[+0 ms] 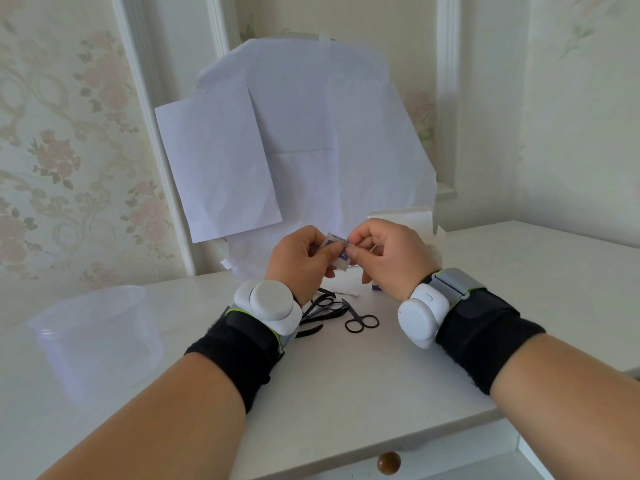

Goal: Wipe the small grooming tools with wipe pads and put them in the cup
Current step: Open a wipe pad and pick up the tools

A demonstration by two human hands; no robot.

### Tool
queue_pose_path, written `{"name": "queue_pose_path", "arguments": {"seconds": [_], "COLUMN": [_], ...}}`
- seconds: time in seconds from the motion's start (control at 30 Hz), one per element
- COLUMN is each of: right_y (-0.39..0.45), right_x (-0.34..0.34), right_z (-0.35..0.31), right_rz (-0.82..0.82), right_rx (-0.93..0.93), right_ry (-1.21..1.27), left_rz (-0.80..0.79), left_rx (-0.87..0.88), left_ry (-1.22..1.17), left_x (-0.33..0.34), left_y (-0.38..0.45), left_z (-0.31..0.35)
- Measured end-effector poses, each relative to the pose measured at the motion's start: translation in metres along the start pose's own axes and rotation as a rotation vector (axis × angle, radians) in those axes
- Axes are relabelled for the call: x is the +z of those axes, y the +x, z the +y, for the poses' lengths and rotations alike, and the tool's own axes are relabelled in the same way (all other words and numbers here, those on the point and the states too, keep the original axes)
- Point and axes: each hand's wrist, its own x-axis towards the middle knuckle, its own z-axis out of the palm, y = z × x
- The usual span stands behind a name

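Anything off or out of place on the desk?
Nothing spilled or damaged. Black scissors and other tools lie in a loose heap; cup upright, looks empty. Only oddity: creased paper sheets taped over something behind the desk.

Small white wipe packet with blue print, held above the bench, pinched at its two ends. Black grooming tools lie flat on the bench beneath: small scissors with round finger loops, beside a cluster of overlapping scissors. Clear plastic cup stands upright, far left.
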Motion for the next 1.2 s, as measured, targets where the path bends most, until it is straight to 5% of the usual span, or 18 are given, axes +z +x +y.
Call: {"name": "queue_pose_path", "arguments": {"seconds": [1.2], "right_y": [0.0006], "right_x": [-0.0001], "right_z": [-0.0012], "right_rz": [-0.039], "right_rx": [0.040], "right_ry": [0.006], "left_rz": [-0.065], "left_rx": [-0.046], "left_ry": [-0.187], "left_x": [0.0015], "left_y": [-0.0015], "left_z": [0.0000]}}
